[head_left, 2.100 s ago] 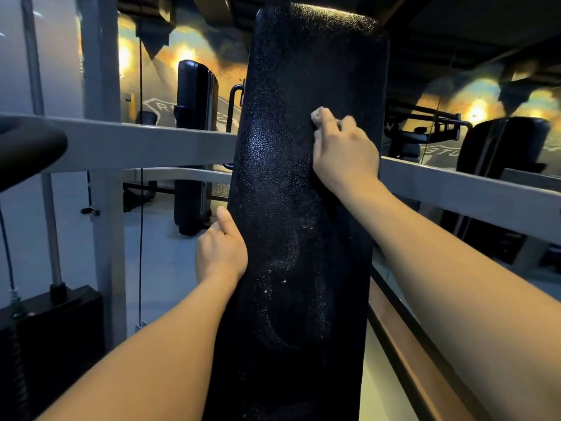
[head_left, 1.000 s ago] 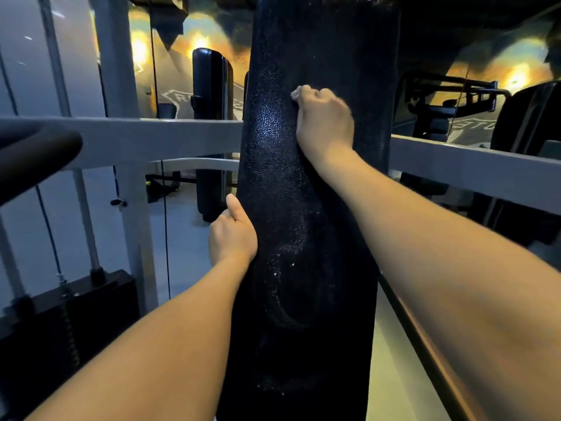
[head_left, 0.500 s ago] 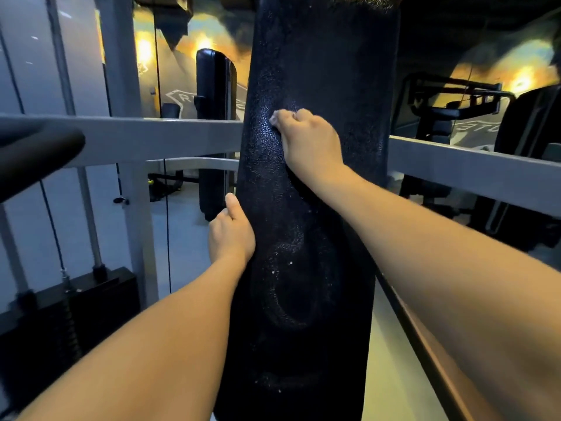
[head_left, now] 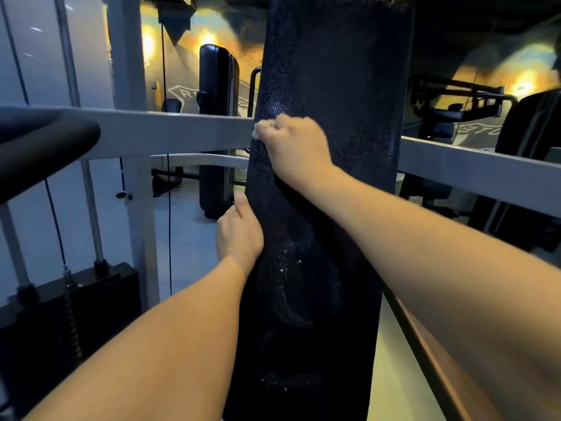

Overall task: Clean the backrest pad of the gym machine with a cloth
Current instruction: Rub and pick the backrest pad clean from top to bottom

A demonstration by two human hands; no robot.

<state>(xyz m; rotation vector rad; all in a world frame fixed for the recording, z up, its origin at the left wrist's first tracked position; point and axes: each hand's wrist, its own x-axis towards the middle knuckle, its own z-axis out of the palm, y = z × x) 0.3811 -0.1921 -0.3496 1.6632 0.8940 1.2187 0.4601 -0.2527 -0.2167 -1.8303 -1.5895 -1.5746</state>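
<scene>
Black pebbled vinyl: the backrest pad (head_left: 331, 86) stands upright between the two hands, long axis running top to bottom, leaning slightly so the top sits a little right of the base. Its broad face is turned toward the camera. Faint curved smear marks and small pale specks show on the face below the right hand.

Right hand (head_left: 293, 144) is curled into a fist, pressed against the pad's face near its left edge. A small scrap of white cloth (head_left: 256, 132) pokes out past the knuckles; the rest is hidden inside the fist. The right forearm crosses the pad diagonally from lower right.

Left hand (head_left: 239, 230) sits lower, on the pad's left edge, thumb lying up along the edge; fingers wrap behind, out of sight. It grips the pad edge.

Grey frame bar (head_left: 170, 129) runs horizontally behind the pad, level with the right hand, extending out on both sides. Left of the left hand, further off: a grey upright post (head_left: 138, 208), then a black weight stack (head_left: 66, 314) lower left. A black padded handle (head_left: 45, 150) juts in from the far left. Beyond the left hand, a second black upright pad (head_left: 217, 129). Right of the right hand, more dark gym equipment (head_left: 455, 101), dimly lit.
</scene>
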